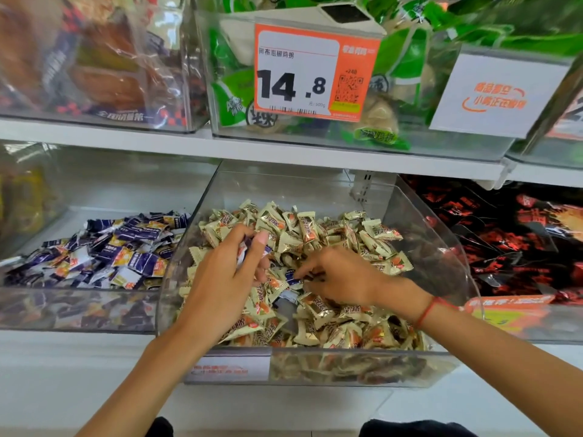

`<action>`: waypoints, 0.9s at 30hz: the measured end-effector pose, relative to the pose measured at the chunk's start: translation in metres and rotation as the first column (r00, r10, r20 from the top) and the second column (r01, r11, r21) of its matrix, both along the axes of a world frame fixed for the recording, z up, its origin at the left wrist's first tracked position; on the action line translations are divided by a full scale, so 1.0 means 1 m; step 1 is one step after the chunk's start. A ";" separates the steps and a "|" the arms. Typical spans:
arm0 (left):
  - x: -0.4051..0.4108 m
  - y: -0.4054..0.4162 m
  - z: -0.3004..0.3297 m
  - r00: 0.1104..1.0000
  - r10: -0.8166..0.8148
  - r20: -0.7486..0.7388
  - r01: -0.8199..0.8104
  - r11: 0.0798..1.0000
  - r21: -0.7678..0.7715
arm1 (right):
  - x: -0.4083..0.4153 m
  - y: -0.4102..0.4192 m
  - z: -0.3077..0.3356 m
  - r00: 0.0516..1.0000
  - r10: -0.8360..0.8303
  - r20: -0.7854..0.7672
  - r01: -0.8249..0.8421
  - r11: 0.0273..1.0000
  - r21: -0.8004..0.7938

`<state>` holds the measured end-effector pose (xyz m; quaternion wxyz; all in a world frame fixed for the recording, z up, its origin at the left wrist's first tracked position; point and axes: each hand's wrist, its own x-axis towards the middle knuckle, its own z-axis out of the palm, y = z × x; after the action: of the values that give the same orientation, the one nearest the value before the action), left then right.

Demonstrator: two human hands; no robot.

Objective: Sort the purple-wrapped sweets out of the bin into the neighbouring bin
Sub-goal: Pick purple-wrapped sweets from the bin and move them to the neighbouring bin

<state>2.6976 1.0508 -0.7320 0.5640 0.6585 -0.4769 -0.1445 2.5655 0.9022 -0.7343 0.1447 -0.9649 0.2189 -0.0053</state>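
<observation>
Fingers of the left hand (227, 272) curl around a few purple-wrapped sweets (249, 247), whose dark purple and white wrapper edges peek out between thumb and forefinger; the thumb stands up against them. The fingertips of the right hand (340, 275) pinch at another purple-and-white sweet (291, 276) lying on top of the heap, near the middle of the bin.

The purple sweets are small pillow packs with crimped ends, dark purple with white panels and a patch of orange-yellow print. One more purple-and-white wrapper (287, 296) lies half buried just below the right fingertips. Around them the clear plastic bin (441, 247) is filled with cream-wrapped sweets (331, 234) bearing brown lettering and orange spots.

The neighbouring bin (79, 310) to the left, also clear, holds a spread of the same purple sweets (126, 257).

Both forearms reach in over the front wall of the middle bin. The left hand is raised slightly above the heap with its back toward the camera; the right hand lies low, knuckles up, fingers pointing left. A red string bracelet (426, 312) circles the right wrist.

On the shelf above, an orange price tag (312, 70) reading 14.8 hangs on a bin of green packets (407, 58).
</observation>
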 end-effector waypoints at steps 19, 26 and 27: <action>0.005 0.004 0.000 0.979 0.035 0.202 -0.057 0.993 0.102 | 0.014 -0.008 -0.006 0.966 0.197 -0.167 -0.235 0.939 -0.251; 0.007 0.003 -0.004 0.959 0.010 0.282 -0.054 0.987 0.149 | -0.028 -0.029 0.006 0.993 0.024 0.112 -0.055 0.957 0.284; 0.006 0.002 -0.003 0.958 0.008 0.286 -0.054 0.987 0.154 | -0.031 -0.029 0.010 0.985 -0.006 0.175 -0.057 0.935 0.350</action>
<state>2.7036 1.0531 -0.7354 0.4371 0.7230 -0.5294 -0.0773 2.5344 0.8732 -0.7241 0.3344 -0.9218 0.1904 -0.0477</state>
